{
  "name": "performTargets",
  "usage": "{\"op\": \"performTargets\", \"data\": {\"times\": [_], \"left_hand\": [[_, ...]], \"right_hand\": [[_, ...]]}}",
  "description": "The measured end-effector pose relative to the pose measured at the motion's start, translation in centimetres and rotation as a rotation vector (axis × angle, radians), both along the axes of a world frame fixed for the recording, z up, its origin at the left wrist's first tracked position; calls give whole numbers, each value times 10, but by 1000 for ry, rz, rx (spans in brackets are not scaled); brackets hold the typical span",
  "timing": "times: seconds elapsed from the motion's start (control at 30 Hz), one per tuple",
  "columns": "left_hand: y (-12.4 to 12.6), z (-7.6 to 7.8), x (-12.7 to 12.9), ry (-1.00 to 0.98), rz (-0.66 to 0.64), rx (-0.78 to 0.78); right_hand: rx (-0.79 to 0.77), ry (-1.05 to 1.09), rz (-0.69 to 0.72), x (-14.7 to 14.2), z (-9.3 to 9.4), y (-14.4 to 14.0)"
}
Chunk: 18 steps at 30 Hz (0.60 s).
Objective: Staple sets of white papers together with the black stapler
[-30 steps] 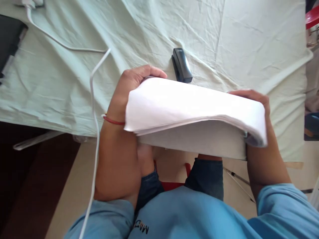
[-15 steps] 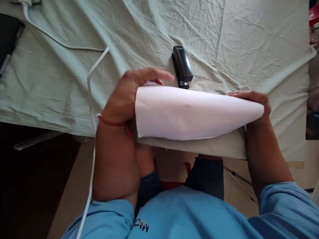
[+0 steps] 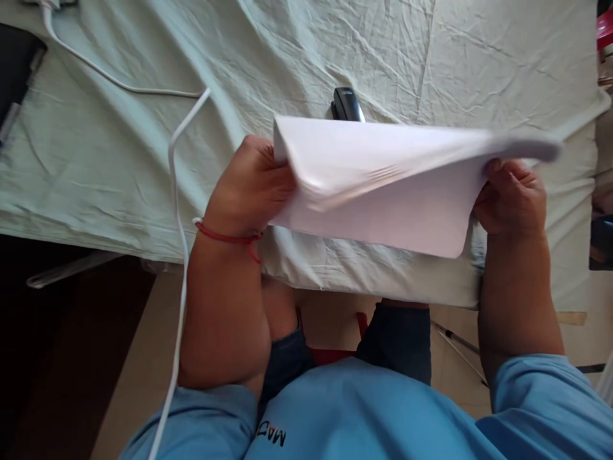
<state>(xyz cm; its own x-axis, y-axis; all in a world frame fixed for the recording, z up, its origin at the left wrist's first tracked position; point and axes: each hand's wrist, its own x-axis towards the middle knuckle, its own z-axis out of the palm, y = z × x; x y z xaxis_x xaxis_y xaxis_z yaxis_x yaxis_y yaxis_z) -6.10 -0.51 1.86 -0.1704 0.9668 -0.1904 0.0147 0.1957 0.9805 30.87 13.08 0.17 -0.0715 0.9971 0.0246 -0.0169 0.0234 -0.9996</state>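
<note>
Above, paper stack (image 3: 383, 191) beyond table edge (image 3: 335, 281).

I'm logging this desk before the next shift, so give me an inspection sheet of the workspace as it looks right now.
Surface: table under a wrinkled pale green cloth.
Job's things: stack of white paper sheets, lifted off the cloth, sheets fanned and blurred.
Clutter: black stapler, partly hidden behind the paper; dark flat object at the left edge.
Grippers: left hand grips the stack's left end; right hand grips its right end.
Cables: white cable runs over the cloth and down off the edge.
Surroundings: red item at upper right, floor below.
</note>
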Motion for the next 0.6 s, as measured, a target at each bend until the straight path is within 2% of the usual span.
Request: {"op": "performTargets", "data": {"times": [0.1, 0.2, 0.4, 0.5, 0.6], "left_hand": [[-4, 11, 5, 61, -92, -56], [-5, 16, 7, 137, -267, -125], [3, 23, 22, 273, -582, -138], [7, 24, 34, 397, -659, -115], [9, 22, 40, 412, -673, -114]], "right_hand": [[34, -55, -7, 6, 8, 4], [21, -145, 59, 15, 20, 1], [-87, -410, 458, 24, 50, -16], [-102, -477, 573, 11, 58, -29], [-139, -512, 544, -5, 53, -42]]}}
